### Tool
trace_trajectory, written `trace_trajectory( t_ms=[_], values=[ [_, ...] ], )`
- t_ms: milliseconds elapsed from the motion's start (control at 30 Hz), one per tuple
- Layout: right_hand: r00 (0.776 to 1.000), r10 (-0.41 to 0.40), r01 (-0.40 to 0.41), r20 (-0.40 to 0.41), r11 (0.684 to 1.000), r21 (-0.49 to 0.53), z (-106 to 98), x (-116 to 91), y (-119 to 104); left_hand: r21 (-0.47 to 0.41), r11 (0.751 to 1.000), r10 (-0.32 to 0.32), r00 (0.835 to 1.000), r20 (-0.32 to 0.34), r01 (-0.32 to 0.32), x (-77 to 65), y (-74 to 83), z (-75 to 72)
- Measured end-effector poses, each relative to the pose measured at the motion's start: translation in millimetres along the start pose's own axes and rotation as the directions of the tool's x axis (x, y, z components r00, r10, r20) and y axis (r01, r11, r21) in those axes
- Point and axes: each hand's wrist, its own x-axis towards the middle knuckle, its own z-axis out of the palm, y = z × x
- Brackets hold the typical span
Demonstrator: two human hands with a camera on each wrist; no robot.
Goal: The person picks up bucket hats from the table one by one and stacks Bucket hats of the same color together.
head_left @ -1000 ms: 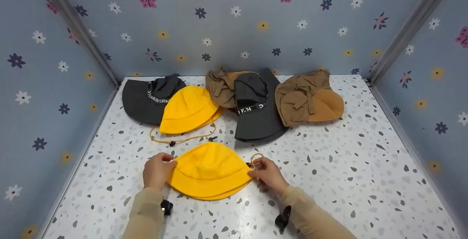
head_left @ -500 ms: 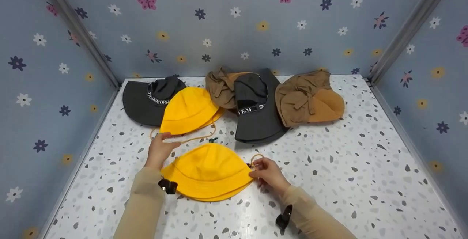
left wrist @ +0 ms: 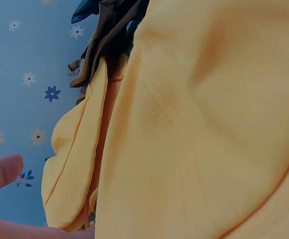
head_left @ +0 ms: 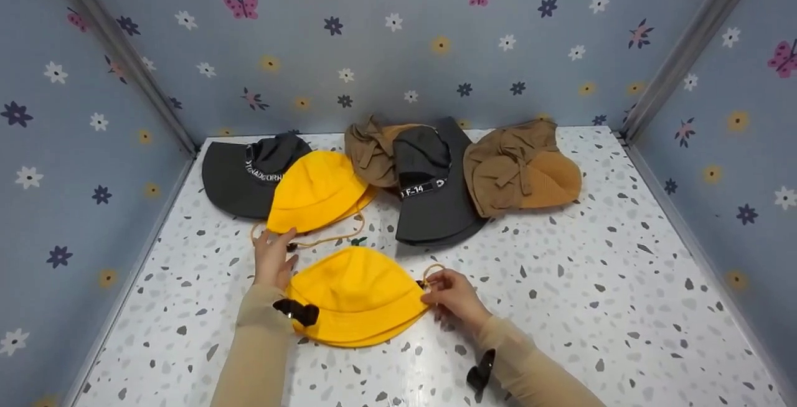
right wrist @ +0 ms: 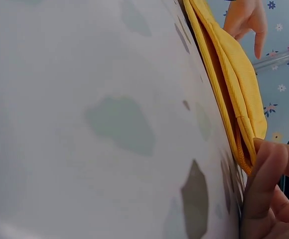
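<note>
A yellow bucket hat lies flattened on the speckled tabletop, crown away from me. My right hand pinches the right end of its brim, beside a loop of orange cord; the right wrist view shows thumb and finger on the brim's corner. Behind it lies a second yellow bucket hat with a chin cord. At that hat's lower left brim my left hand has its fingertips, the thumb held apart in the left wrist view. The near hat's left end is partly hidden by the wrist strap.
Along the back lie a dark cap with white lettering, a second dark wide-brimmed hat, a brown hat partly under it, and a brown and tan hat at the right. Flower-patterned panels enclose the back and sides.
My left hand has let go of the near hat's left end and moved forward to the rear yellow hat's brim. The right hand stays on the near hat.
</note>
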Motion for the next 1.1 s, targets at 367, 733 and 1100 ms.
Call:
trace_trajectory(
  t_ms=[367,733,1100],
  values=[
    [1.000,-0.001,0.001,0.001,1.000,-0.002,0.2,0.2,0.0,-0.029,0.999,-0.025,1.000,0.004,0.025,10.0,-1.2,7.1],
    [0.999,0.031,-0.031,0.007,0.999,0.005,-0.4,-0.1,-1.5,-0.209,0.978,0.020,1.000,-0.009,-0.022,9.0,4.2,23.8],
    [1.000,0.024,-0.024,-0.019,1.000,-0.014,-0.3,2.8,2.1,-0.537,0.843,-0.026,0.993,-0.114,-0.040,20.4,8.0,33.5]
  ],
)
